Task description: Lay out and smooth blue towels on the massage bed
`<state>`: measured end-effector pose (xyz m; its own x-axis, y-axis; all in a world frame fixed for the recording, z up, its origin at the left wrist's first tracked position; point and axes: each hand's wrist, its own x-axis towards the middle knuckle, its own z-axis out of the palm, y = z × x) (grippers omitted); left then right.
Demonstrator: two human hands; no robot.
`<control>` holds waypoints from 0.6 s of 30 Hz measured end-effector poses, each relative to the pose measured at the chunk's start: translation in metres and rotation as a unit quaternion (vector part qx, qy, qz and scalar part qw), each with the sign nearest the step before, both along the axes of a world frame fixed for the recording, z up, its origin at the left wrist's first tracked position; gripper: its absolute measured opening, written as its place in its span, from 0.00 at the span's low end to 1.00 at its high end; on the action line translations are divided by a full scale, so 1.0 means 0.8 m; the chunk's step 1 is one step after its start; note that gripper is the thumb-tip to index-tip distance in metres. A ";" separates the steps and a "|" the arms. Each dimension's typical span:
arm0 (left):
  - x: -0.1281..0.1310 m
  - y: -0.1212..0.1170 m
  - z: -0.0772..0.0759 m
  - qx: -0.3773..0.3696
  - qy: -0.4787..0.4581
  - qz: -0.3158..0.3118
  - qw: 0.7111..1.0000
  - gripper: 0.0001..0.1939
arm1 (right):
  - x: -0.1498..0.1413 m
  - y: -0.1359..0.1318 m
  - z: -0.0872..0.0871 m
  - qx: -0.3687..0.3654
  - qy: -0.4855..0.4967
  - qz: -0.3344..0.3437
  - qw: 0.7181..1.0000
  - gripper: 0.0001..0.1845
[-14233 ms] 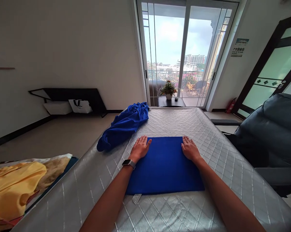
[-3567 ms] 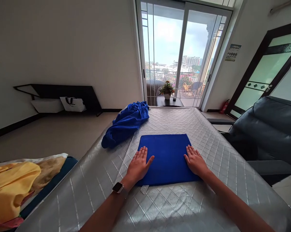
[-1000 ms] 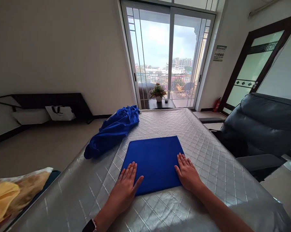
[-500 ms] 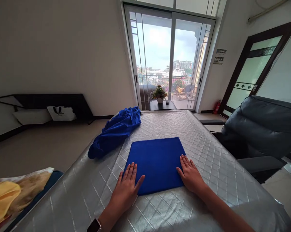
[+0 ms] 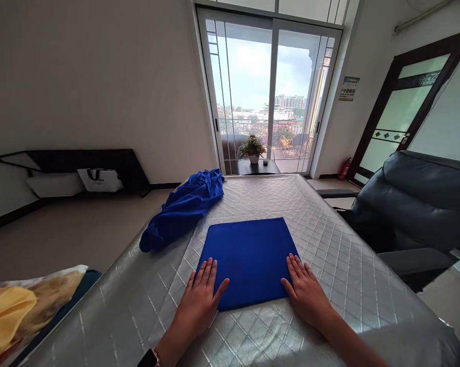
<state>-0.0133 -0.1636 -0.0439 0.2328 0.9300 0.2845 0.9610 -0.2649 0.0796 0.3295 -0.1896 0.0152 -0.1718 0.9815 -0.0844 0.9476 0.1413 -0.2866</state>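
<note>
A blue cloth folded into a flat, neat rectangle point(image 5: 251, 260) lies on the silver quilted table cover point(image 5: 329, 265). My left hand point(image 5: 201, 290) rests flat on its left near corner, fingers stretched out and thumb spread. On the opposite side, my right hand point(image 5: 306, 290) lies flat with fingers extended over the cloth's right edge. Neither hand grips anything. Beyond and to the left, a crumpled blue cloth point(image 5: 182, 209) sits in a loose heap at the table's left edge.
Yellow and brown fabric point(image 5: 16, 311) is piled low at the left. A black armchair point(image 5: 425, 199) stands close to the table's right side. Past the far end, a potted plant point(image 5: 253, 149) sits on a small dark table before the sliding glass door point(image 5: 272, 92).
My right hand has slid slightly toward me along the cloth's right edge. My left hand stays almost where it was, and the folded cloth looks the same.
</note>
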 end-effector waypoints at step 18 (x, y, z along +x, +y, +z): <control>0.003 0.000 0.005 0.039 -0.013 -0.015 0.999 0.38 | 0.007 -0.002 -0.004 0.004 0.022 -0.002 1.000 0.40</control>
<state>-0.0105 -0.1635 -0.0399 0.2525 0.8974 0.3618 0.9501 -0.3007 0.0827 0.3348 -0.1913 0.0119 -0.1720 0.9827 -0.0693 0.9347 0.1406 -0.3264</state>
